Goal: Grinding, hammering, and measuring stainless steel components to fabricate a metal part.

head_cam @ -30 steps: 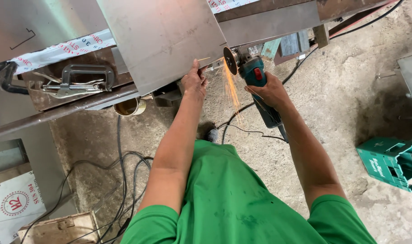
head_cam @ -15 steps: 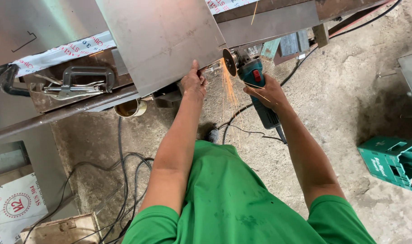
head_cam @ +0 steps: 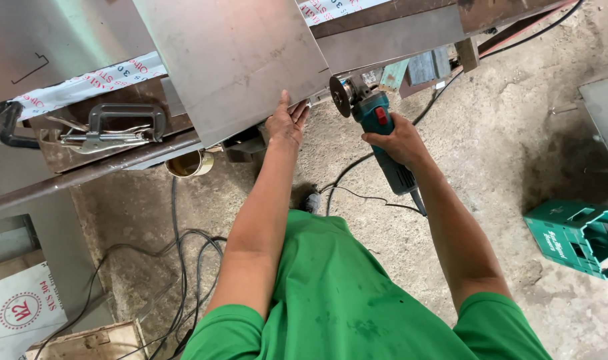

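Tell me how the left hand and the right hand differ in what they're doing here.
The left hand lies flat and open against the lower edge of the grey metal sheet; the right hand is closed around the body of the blue angle grinder. The left hand touches the sheet itself, while the right hand reaches it only through the grinder, whose disc sits at the sheet's corner. Both are bare, with arms stretched forward.

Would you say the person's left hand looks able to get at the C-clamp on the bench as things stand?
Probably yes. The left hand rests on the metal sheet's lower edge, and the C-clamp lies further left with only open bench edge between; the hand would have to let go of the sheet.
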